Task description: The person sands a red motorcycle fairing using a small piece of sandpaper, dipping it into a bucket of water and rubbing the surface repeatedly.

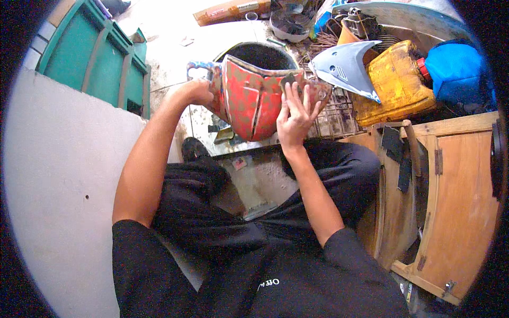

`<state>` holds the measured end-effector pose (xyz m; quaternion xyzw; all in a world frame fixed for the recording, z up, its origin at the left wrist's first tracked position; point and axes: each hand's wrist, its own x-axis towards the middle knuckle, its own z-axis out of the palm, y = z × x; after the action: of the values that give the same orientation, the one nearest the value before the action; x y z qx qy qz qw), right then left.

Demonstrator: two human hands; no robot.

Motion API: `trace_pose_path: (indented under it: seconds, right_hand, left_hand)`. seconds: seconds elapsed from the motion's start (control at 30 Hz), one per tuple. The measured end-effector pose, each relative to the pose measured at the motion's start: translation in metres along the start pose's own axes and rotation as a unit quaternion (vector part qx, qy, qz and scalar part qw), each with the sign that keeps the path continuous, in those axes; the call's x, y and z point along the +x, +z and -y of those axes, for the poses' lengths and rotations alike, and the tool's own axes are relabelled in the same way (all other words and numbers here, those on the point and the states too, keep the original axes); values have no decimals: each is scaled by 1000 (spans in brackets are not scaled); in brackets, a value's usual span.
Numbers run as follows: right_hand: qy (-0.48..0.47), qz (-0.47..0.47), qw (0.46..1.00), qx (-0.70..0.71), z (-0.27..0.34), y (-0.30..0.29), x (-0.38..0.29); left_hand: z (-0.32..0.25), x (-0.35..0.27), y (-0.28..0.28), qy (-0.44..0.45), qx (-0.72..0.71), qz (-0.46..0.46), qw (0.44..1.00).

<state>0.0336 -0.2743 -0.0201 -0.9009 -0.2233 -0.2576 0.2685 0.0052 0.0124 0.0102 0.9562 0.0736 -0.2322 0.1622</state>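
Note:
A red motorcycle fairing panel, mottled with brownish patches, is held up before me, in front of the mouth of a dark bucket. My left hand grips the panel's left side, below a bracket-like end with blue and white on it. On the panel's upper right, my right hand presses a small dark sheet, probably sandpaper, under its extended fingertips. The left hand's fingertips are hidden behind the panel.
To the right lie a grey fairing piece, a stained yellow jerrycan and a blue covering. A wooden cabinet flanks my right knee. At left stand a pale wall and a green frame. A metal rack sits beside the panel.

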Motion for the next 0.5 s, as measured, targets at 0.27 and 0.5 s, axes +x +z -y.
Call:
trace_pose_path:
  seconds: [0.27,0.5]
  right_hand:
    - [6,-32,999,-4,4,0,17]
    - [9,-4,1000,-5,5,-5,-12]
  left_hand:
    - [12,14,12,22,-45,5,999]
    - [18,13,14,55,-64,-5,996]
